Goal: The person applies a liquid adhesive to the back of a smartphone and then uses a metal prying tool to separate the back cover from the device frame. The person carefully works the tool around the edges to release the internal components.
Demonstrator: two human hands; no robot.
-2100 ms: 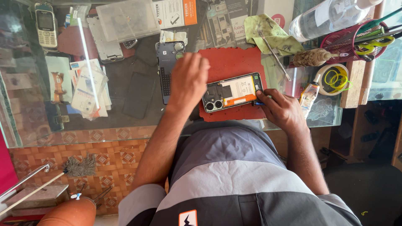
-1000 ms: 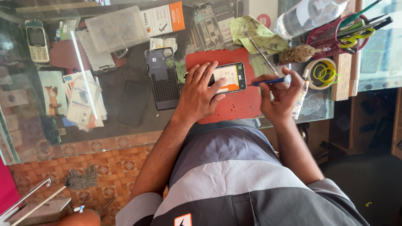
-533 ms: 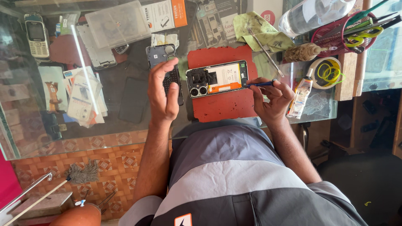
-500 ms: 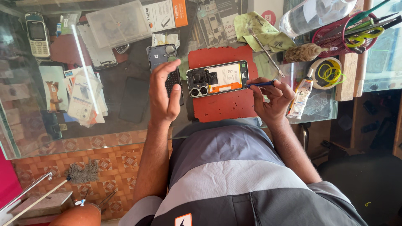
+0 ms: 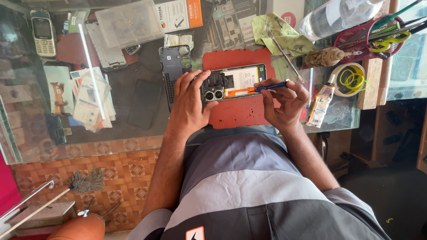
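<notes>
I am looking down at my left hand gripping the camera end of an opened phone that is lying on a red mat. My right hand is pinching a blue screwdriver, its tip touching the phone's orange strip. The dark back cover is sitting just beside my left hand, and a glue tube is lying near the right one
</notes>
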